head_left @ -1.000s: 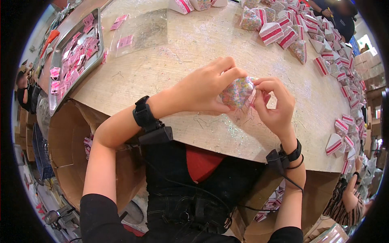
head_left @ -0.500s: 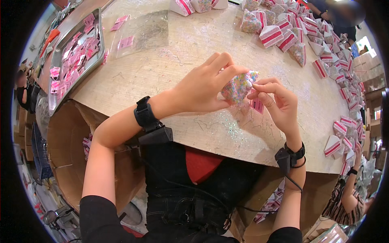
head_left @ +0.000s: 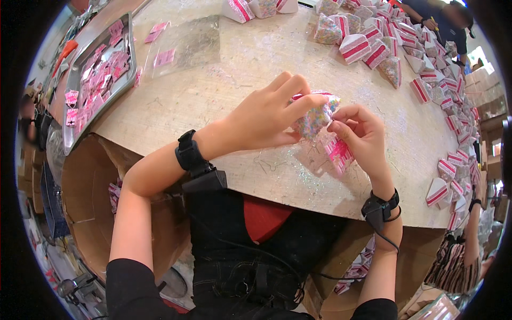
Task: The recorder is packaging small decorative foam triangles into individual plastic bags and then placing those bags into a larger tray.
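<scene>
My left hand [head_left: 269,114] grips a small wedge-shaped piece covered in coloured sprinkles [head_left: 314,118], held just above the pale speckled tabletop [head_left: 240,69]. My right hand [head_left: 360,136] pinches the wedge's right edge with thumb and forefinger. A pink-and-white striped card [head_left: 340,153] sits under my right palm, and whether my fingers hold it cannot be told. Both wrists wear black bands.
Many red-and-white striped wedge pieces [head_left: 368,48] lie along the far and right edge of the table. A metal tray [head_left: 98,80] with small pink tags sits far left, with clear plastic sheets [head_left: 186,45] beside it. Open cardboard boxes [head_left: 88,197] stand below. Another person [head_left: 442,16] works far right.
My right hand has slid a little down and right along the wedge. The pink striped card now shows more below the wedge. My left hand stays in place.
</scene>
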The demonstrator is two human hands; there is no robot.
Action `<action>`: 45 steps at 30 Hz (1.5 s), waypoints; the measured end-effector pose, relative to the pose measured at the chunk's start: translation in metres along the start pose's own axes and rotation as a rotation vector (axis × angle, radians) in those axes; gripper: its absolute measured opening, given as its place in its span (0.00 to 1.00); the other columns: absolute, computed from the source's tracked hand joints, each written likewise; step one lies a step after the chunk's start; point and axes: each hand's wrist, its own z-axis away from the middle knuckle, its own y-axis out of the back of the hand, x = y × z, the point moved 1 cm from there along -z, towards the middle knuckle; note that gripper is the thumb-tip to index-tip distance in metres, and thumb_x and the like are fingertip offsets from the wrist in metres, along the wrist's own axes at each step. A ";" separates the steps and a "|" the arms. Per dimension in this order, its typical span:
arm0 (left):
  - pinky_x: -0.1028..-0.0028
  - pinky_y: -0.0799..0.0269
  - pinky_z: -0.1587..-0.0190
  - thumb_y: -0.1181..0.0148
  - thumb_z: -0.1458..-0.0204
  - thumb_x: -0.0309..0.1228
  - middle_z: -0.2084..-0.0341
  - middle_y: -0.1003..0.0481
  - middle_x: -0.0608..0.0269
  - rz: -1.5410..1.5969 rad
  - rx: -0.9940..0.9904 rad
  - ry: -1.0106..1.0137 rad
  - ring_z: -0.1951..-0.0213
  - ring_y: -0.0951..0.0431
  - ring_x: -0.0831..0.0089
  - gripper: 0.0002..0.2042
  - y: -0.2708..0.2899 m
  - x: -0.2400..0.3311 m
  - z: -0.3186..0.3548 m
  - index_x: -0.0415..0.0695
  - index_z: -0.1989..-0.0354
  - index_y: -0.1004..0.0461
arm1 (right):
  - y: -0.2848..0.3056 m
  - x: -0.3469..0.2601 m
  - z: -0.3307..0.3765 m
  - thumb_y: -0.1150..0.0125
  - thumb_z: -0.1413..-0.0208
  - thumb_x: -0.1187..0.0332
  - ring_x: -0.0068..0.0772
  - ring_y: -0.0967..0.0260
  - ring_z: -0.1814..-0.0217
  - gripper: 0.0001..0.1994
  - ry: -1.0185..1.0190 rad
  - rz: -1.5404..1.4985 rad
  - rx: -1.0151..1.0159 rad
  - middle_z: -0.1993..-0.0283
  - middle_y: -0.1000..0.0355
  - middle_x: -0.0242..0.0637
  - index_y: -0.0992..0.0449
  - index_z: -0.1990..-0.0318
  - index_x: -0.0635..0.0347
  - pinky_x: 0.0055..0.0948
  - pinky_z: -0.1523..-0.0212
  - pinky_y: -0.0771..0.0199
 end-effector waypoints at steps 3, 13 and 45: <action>0.67 0.29 0.60 0.27 0.71 0.28 0.60 0.31 0.58 -0.039 0.019 0.013 0.57 0.29 0.59 0.35 0.008 0.006 0.000 0.49 0.46 0.30 | -0.004 0.000 0.002 0.46 0.37 0.70 0.20 0.29 0.63 0.10 0.043 0.010 0.081 0.61 0.28 0.33 0.29 0.53 0.67 0.21 0.61 0.29; 0.62 0.36 0.52 0.27 0.67 0.28 0.56 0.31 0.52 -0.802 0.437 0.373 0.57 0.31 0.56 0.34 0.129 0.059 0.095 0.37 0.46 0.33 | 0.003 -0.003 0.004 0.62 0.30 0.62 0.16 0.38 0.83 0.16 0.058 -0.039 0.128 0.74 0.30 0.32 0.30 0.52 0.66 0.18 0.80 0.39; 0.59 0.34 0.44 0.34 0.53 0.42 0.46 0.35 0.48 -0.644 -0.290 -0.208 0.43 0.34 0.48 0.36 -0.071 -0.093 -0.176 0.42 0.37 0.43 | -0.021 0.012 0.005 0.41 0.45 0.66 0.45 0.28 0.61 0.08 0.290 0.644 -0.288 0.64 0.27 0.40 0.27 0.61 0.57 0.38 0.61 0.29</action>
